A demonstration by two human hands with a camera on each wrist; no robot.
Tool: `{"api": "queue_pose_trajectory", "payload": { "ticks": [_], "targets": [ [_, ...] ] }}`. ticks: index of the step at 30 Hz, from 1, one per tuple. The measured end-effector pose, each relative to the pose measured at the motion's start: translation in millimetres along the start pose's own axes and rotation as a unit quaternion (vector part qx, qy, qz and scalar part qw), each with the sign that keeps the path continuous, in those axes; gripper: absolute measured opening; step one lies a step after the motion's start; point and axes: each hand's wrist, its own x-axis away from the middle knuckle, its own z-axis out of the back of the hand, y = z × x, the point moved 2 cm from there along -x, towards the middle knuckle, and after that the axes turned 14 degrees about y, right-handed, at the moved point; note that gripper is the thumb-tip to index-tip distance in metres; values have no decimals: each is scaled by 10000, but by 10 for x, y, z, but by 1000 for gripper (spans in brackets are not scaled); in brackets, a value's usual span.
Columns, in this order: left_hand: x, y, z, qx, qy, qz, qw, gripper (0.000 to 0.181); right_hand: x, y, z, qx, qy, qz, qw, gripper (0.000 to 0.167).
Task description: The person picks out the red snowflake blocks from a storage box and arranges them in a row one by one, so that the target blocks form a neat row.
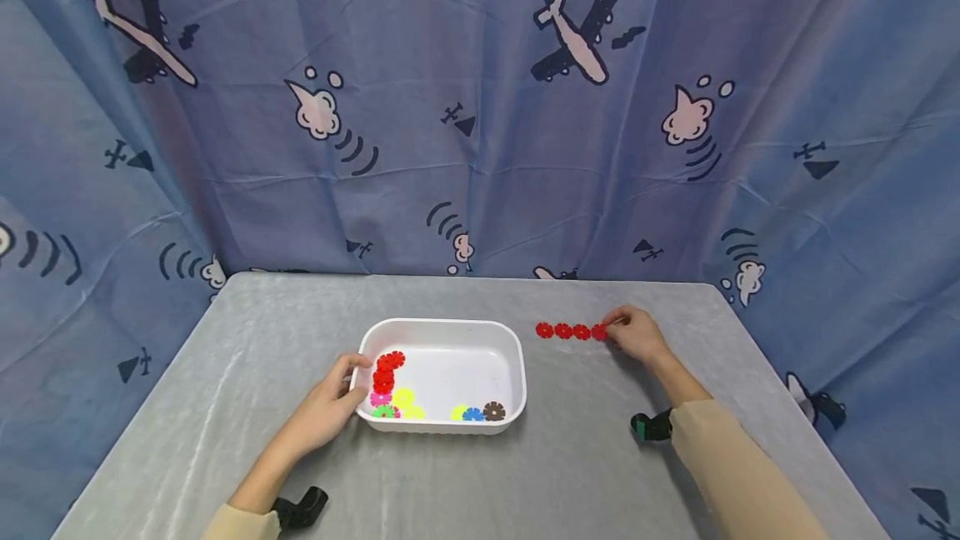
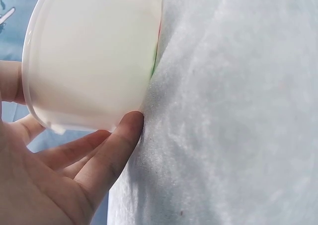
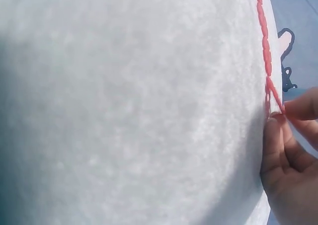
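Note:
A white plastic tray [image 1: 450, 427] stands on the table, with my left hand [image 1: 330, 402] gripping its left end. In the left wrist view the fingers [image 2: 107, 158] press against the tray's outer wall [image 2: 94, 61], close to the cloth. Beyond the tray to the right lies a straight row of red flower-shaped discs [image 1: 563, 331]. At the row's right end my right hand [image 1: 637, 333] pinches a red disc [image 1: 598, 332]. Seen from the right wrist, that red disc [image 3: 276, 97] tilts up from the row between thumb and finger; the fingertips partly hide it.
Inside the tray sit several red discs [image 1: 384, 377], along with pink, green and yellow [image 1: 402, 397] ones at the left. A blue disc [image 1: 472, 414] and a brown disc [image 1: 494, 411] lie near its front right corner. Behind the grey-clothed table [image 1: 300, 307] hangs a blue curtain [image 1: 420, 215].

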Motion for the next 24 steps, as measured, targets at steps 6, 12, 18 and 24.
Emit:
{"api": "queue_pose_trajectory", "payload": {
  "ticks": [6,12,18,24],
  "targets": [
    [-16,15,12,21,-10,-33,10000,32,-11,-62,62,174,29,25,9998,30],
    [-25,41,10,11,-60,-17,10000,33,47,-271,156,228,64,351,9991,31],
    [5,26,18,5,-54,5,10000,32,161,-592,186,-139,-48,282,9995,34],
    [8,12,7,-25,-18,-29,10000,31,345,-925,195,-523,51,308,9981,33]
  ]
}}
